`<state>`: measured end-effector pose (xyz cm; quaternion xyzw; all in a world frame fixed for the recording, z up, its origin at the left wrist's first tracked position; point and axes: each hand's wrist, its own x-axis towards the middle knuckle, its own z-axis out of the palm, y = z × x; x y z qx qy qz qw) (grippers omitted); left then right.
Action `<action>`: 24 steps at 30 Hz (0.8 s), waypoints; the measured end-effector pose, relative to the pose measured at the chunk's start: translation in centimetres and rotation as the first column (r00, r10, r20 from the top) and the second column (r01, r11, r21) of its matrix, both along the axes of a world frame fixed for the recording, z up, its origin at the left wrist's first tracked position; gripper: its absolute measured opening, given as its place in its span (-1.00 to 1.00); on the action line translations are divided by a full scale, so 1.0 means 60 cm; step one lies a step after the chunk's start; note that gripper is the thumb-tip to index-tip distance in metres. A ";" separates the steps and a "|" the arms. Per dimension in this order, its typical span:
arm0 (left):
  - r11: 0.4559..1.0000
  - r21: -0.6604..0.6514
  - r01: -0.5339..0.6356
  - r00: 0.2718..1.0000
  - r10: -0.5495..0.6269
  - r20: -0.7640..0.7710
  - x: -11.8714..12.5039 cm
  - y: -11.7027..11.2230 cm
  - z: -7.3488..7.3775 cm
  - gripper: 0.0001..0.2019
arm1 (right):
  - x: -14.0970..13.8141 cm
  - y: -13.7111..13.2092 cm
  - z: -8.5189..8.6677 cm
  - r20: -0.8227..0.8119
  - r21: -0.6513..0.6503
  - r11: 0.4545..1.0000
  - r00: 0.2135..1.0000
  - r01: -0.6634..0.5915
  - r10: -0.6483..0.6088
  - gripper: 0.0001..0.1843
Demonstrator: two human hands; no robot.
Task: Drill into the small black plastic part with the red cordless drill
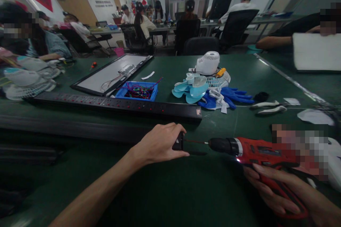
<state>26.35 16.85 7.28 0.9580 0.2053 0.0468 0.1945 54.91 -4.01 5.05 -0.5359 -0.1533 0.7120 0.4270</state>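
My left hand (162, 143) is wrapped round the right end of a long black bar (80, 128), which stretches away to the left across the green table. In my right hand (277, 188) is a red cordless drill (266, 150), held level with its light on. From its black chuck a long thin bit (195, 142) points left at the bar's end face. The bit's tip seems to meet that end, but contact is hard to make out. Behind the bar lies a black power strip (117, 104) with a row of red switches.
A blue tray (135, 91) of tangled wires stands behind the strip, beside a framed panel (112, 74). Light-blue fan blades (190, 88), a white fan body (207, 63), blue gloves (236, 95) and pliers (269, 107) lie farther back. More black bars (29, 154) are at left; people sit beyond.
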 end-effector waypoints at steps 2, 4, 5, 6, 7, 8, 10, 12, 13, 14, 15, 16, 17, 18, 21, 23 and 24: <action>1.000 -0.004 0.005 1.000 -0.005 -0.005 0.000 0.000 0.001 -0.39 | 0.001 0.000 -0.001 -0.003 -0.002 1.000 1.000 0.006 -0.006 -0.60; 1.000 -0.006 0.009 1.000 -0.010 -0.008 0.000 -0.001 0.002 -0.39 | 0.002 0.000 -0.001 -0.004 -0.001 1.000 1.000 0.014 -0.014 -0.59; 1.000 -0.006 0.009 1.000 -0.009 -0.010 0.001 -0.001 0.002 -0.39 | 0.002 0.000 -0.001 -0.006 -0.001 1.000 1.000 0.015 -0.015 -0.58; 1.000 -0.006 0.007 1.000 -0.007 -0.012 0.001 -0.001 0.002 -0.39 | 0.002 0.000 -0.001 -0.010 -0.002 1.000 1.000 0.011 -0.011 -0.58; 1.000 -0.006 0.006 1.000 -0.006 -0.013 0.001 -0.001 0.001 -0.38 | 0.002 0.000 -0.001 -0.012 -0.003 1.000 1.000 0.008 -0.008 -0.59; 1.000 -0.007 0.005 1.000 -0.005 -0.015 0.001 -0.001 0.001 -0.38 | 0.003 0.001 -0.001 -0.010 -0.002 1.000 1.000 0.006 -0.006 -0.59; 1.000 -0.007 0.004 1.000 -0.004 -0.023 0.001 -0.001 0.000 -0.37 | 0.004 0.001 -0.002 -0.006 0.006 1.000 1.000 0.007 -0.007 -0.60; 1.000 -0.005 0.001 1.000 -0.001 -0.031 0.001 -0.001 0.000 -0.37 | 0.004 0.000 -0.002 -0.004 0.020 1.000 1.000 0.005 -0.005 -0.59; 1.000 -0.002 -0.001 0.999 0.001 -0.033 0.001 -0.001 0.000 -0.37 | 0.004 0.000 -0.002 -0.004 0.025 1.000 1.000 -0.001 0.001 -0.59; 1.000 0.000 -0.003 0.999 0.003 -0.032 0.001 -0.001 0.000 -0.36 | 0.004 -0.001 -0.002 -0.004 0.029 1.000 1.000 -0.005 0.006 -0.58; 1.000 0.002 -0.003 1.000 0.003 -0.030 0.001 -0.001 0.000 -0.36 | 0.003 -0.002 -0.002 0.000 0.034 0.999 1.000 -0.002 0.002 -0.58; 1.000 0.002 -0.003 1.000 0.003 -0.029 0.002 -0.002 0.000 -0.37 | 0.002 -0.003 -0.002 0.009 0.037 0.999 1.000 0.009 -0.009 -0.58; 1.000 0.004 -0.003 1.000 0.003 -0.028 0.002 -0.002 0.000 -0.37 | 0.002 -0.004 -0.002 0.018 0.043 0.999 0.999 0.027 -0.027 -0.58; 1.000 0.005 -0.003 1.000 0.004 -0.027 0.002 -0.003 0.000 -0.37 | 0.001 -0.005 -0.002 0.023 0.047 0.998 0.999 0.040 -0.041 -0.59; 1.000 0.012 0.001 1.000 -0.001 -0.025 0.002 -0.004 0.001 -0.38 | 0.002 -0.005 -0.003 0.016 0.060 0.998 0.999 0.033 -0.034 -0.61; 1.000 0.018 0.006 1.000 -0.005 -0.023 0.002 -0.004 0.000 -0.38 | 0.003 -0.003 -0.002 -0.002 0.065 0.998 1.000 0.014 -0.014 -0.63; 1.000 0.020 0.007 1.000 -0.006 -0.023 0.002 -0.004 0.000 -0.38 | 0.003 -0.001 -0.001 -0.010 0.063 0.998 1.000 0.008 -0.007 -0.64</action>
